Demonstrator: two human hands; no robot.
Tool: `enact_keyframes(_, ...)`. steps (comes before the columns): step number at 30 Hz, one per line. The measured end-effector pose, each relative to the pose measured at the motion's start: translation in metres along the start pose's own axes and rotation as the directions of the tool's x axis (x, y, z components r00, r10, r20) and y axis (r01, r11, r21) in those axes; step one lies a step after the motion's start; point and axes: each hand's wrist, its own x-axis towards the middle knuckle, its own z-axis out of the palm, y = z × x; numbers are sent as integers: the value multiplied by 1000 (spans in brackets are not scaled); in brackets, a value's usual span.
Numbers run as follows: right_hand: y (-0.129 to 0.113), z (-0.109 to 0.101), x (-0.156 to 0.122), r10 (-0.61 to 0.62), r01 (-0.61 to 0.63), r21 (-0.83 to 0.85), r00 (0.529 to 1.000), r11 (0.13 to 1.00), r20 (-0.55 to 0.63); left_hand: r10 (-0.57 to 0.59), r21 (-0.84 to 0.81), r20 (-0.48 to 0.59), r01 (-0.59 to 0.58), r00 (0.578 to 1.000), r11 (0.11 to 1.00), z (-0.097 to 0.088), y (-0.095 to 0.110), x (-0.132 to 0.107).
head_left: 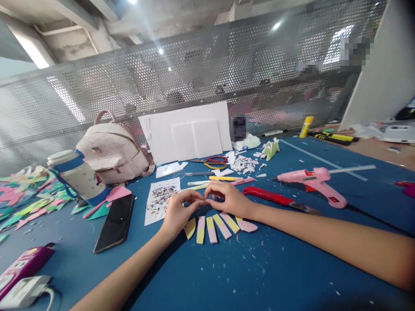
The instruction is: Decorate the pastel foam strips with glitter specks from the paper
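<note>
My left hand (181, 208) and my right hand (228, 199) meet above the blue table, thumbs and fingertips pinched close together. Whatever lies between the fingertips is too small or hidden to make out. Just below them, several pink-and-yellow foam strips (212, 229) lie fanned out side by side. A rounded yellow piece (190, 228) ends the row by my left hand, and a pink piece (248, 225) ends it under my right wrist. Behind my left hand is a white sheet (152, 214) scattered with small colourful bits.
A pink glue gun (319, 179) and a red-handled utility knife (269, 195) lie to the right. Scissors (215, 163), pens and white scraps (243, 164) sit behind. Leftward are a phone (115, 222), a tumbler (79, 177), a backpack (112, 149) and a purple power strip (26, 265).
</note>
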Motion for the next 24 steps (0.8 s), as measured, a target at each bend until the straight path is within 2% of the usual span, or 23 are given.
enact_keyframes(7,4,1,1,96,-86,91,990,992,-104,141,158,46,-147,989,977,-5,8,-1)
enact_keyframes(13,5,-1,0,134,-82,205,957,975,-255,217,354,95,-236,972,905,-10,0,2)
enact_keyframes(18,14,1,1,196,-108,284,933,953,-301,280,361,69,-285,958,888,-17,2,4)
enact_keyframes(21,17,2,3,225,-159,231,927,960,-299,328,344,82,-336,941,877,-17,9,2)
enact_keyframes(24,13,1,3,134,-124,54,955,991,-265,345,341,114,-363,932,867,-14,11,0)
